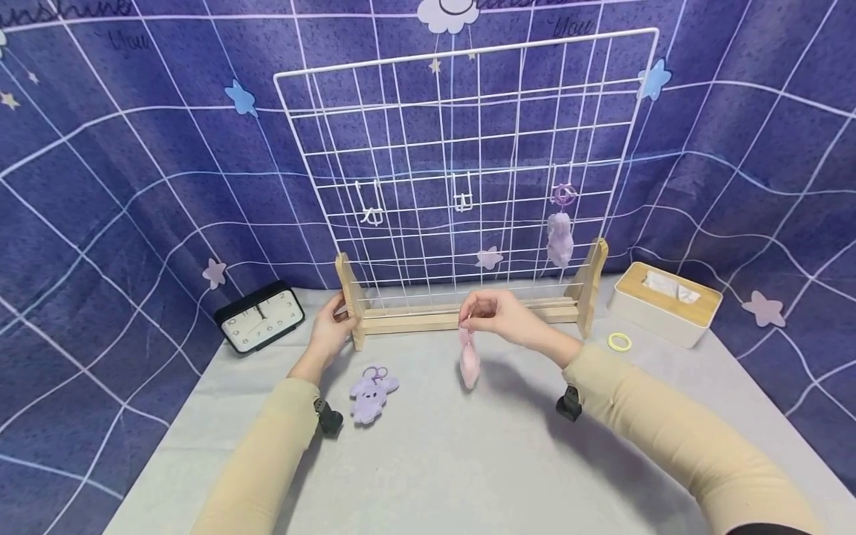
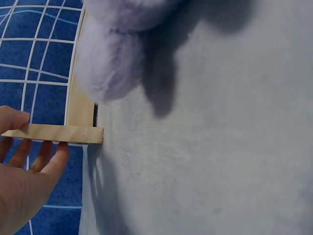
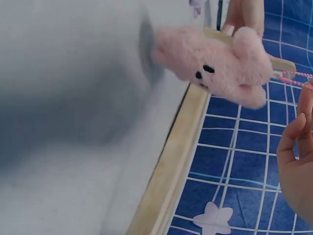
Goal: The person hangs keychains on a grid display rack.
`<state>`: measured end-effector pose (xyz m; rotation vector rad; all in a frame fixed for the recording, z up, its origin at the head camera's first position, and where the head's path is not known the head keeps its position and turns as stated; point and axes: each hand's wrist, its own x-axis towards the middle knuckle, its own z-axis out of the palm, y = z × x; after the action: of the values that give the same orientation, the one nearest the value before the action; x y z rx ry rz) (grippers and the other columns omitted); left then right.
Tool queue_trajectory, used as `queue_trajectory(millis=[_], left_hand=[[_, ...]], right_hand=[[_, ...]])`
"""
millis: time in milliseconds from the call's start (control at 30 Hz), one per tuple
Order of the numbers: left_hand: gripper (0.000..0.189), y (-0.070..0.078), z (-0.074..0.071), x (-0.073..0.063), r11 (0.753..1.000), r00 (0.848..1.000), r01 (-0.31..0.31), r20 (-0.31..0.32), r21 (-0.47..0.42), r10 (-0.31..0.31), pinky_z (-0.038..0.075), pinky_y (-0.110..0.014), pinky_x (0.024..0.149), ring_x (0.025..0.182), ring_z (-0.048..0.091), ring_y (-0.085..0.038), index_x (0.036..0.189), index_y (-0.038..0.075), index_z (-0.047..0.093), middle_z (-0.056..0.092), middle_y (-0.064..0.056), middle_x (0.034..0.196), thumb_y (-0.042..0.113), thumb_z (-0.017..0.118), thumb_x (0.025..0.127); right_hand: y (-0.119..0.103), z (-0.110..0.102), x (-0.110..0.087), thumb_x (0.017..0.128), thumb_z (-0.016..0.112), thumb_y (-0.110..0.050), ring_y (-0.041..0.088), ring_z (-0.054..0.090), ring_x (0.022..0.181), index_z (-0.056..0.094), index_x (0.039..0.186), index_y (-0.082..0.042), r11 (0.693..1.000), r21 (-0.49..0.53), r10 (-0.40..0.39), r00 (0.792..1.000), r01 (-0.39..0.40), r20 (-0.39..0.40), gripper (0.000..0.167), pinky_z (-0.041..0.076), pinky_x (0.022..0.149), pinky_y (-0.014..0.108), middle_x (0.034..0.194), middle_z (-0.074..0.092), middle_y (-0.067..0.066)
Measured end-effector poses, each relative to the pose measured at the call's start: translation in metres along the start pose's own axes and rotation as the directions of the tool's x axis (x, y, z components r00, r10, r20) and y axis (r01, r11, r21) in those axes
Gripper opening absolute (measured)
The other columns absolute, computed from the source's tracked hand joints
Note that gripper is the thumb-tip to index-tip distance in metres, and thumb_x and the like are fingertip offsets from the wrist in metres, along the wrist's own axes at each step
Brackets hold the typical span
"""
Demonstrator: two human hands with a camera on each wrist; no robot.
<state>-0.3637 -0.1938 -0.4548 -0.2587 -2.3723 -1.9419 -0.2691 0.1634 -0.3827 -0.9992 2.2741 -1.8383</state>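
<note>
Pink toy (image 3: 215, 66) and lilac toy (image 1: 371, 393): fluffy plush. Grid panel (image 1: 468, 163): thin wire, coated smooth white. Stand (image 1: 461, 312): pale, matt, unpainted wood. Tabletop (image 1: 435, 461): covered in matt grey cloth. Backdrop (image 1: 100, 186): printed fabric.

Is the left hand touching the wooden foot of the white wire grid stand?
Touching: the left wrist view shows the left hand fingers against the wooden foot.
</note>
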Motion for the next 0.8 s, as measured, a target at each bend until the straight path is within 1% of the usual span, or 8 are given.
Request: queue_trajectory(millis=[33, 67, 167, 267, 367, 467, 667, 800], left_hand=[[0.07, 0.0, 0.0, 0.0, 1.0, 1.0, -0.002, 0.001, -0.003, 0.002, 0.043, -0.05, 0.114, 0.138, 0.043, -0.045, 0.158, -0.003, 0.03, 0.037, -0.026, 0.157, -0.012, 0.057, 0.094], [0.07, 0.004, 0.0, -0.002, 1.0, 1.0, 0.002, 0.007, -0.005, -0.002, 0.043, -0.05, 0.114, 0.138, 0.043, -0.045, 0.157, -0.004, 0.03, 0.037, -0.026, 0.157, -0.012, 0.057, 0.094], [0.069, 0.02, 0.0, -0.01, 1.0, 1.0, 0.003, 0.03, -0.002, -0.003, 0.042, -0.051, 0.113, 0.139, 0.042, -0.047, 0.156, -0.007, 0.029, 0.035, -0.029, 0.157, -0.013, 0.056, 0.094], [0.069, 0.028, 0.0, -0.013, 1.0, 0.999, 0.014, 0.047, -0.006, -0.014, 0.041, -0.053, 0.114, 0.139, 0.04, -0.05, 0.156, -0.01, 0.027, 0.033, -0.031, 0.157, -0.014, 0.056, 0.093], [0.069, 0.012, -0.002, -0.004, 1.0, 0.999, 0.015, 0.036, -0.015, -0.015, 0.04, -0.052, 0.115, 0.14, 0.039, -0.048, 0.157, -0.007, 0.027, 0.033, -0.029, 0.158, -0.013, 0.056, 0.094], [0.07, -0.002, -0.002, 0.002, 1.0, 1.0, 0.008, 0.021, -0.014, -0.008, 0.04, -0.051, 0.115, 0.14, 0.04, -0.045, 0.158, -0.004, 0.028, 0.034, -0.026, 0.159, -0.011, 0.056, 0.095], [0.07, -0.004, -0.002, 0.002, 1.0, 1.0, -0.014, 0.013, -0.009, 0.014, 0.042, -0.051, 0.114, 0.139, 0.042, -0.045, 0.158, -0.003, 0.029, 0.037, -0.026, 0.157, -0.012, 0.056, 0.094], [0.07, -0.003, -0.002, 0.001, 1.0, 1.0, -0.015, 0.011, -0.007, 0.015, 0.042, -0.051, 0.114, 0.138, 0.043, -0.046, 0.158, -0.003, 0.029, 0.037, -0.026, 0.157, -0.012, 0.056, 0.094]], right_hand=[[-0.002, 0.0, 0.002, 0.089, 0.067, 0.014, 0.023, 0.068, 0.08, 0.065, 0.098, 0.011, 1.0, 0.006, -0.002, 1.0, 0.002, -0.005, 0.009, 0.062, 0.076, 0.03, 0.089, 0.07, 0.025], [-0.004, 0.0, 0.003, 0.089, 0.067, 0.014, 0.026, 0.068, 0.08, 0.065, 0.098, 0.011, 1.0, 0.005, -0.007, 1.0, 0.007, -0.012, 0.009, 0.062, 0.075, 0.029, 0.089, 0.07, 0.025], [-0.008, -0.002, 0.008, 0.089, 0.068, 0.013, 0.024, 0.069, 0.079, 0.065, 0.097, 0.01, 0.999, -0.01, -0.031, 0.999, 0.03, -0.026, 0.009, 0.061, 0.073, 0.028, 0.089, 0.07, 0.025], [-0.011, -0.005, 0.014, 0.089, 0.068, 0.013, 0.025, 0.069, 0.077, 0.066, 0.097, 0.009, 0.997, -0.033, -0.073, 0.996, 0.072, -0.042, 0.01, 0.062, 0.072, 0.028, 0.088, 0.071, 0.024], [-0.016, -0.008, 0.018, 0.088, 0.069, 0.014, 0.022, 0.069, 0.075, 0.066, 0.096, 0.01, 0.993, -0.031, -0.114, 0.992, 0.113, -0.051, 0.01, 0.062, 0.071, 0.028, 0.087, 0.071, 0.024], [-0.024, -0.01, 0.021, 0.088, 0.069, 0.014, 0.018, 0.069, 0.076, 0.066, 0.096, 0.01, 0.992, -0.037, -0.125, 0.99, 0.123, -0.063, 0.01, 0.061, 0.072, 0.027, 0.087, 0.071, 0.022], [-0.042, -0.018, 0.03, 0.088, 0.07, 0.012, 0.02, 0.07, 0.079, 0.067, 0.098, 0.009, 0.991, -0.066, -0.118, 0.99, 0.113, -0.081, 0.01, 0.063, 0.076, 0.031, 0.09, 0.072, 0.021], [-0.054, -0.022, 0.036, 0.089, 0.07, 0.01, 0.021, 0.069, 0.078, 0.067, 0.098, 0.008, 0.992, -0.067, -0.112, 0.989, 0.105, -0.1, 0.01, 0.062, 0.075, 0.03, 0.089, 0.073, 0.019]])
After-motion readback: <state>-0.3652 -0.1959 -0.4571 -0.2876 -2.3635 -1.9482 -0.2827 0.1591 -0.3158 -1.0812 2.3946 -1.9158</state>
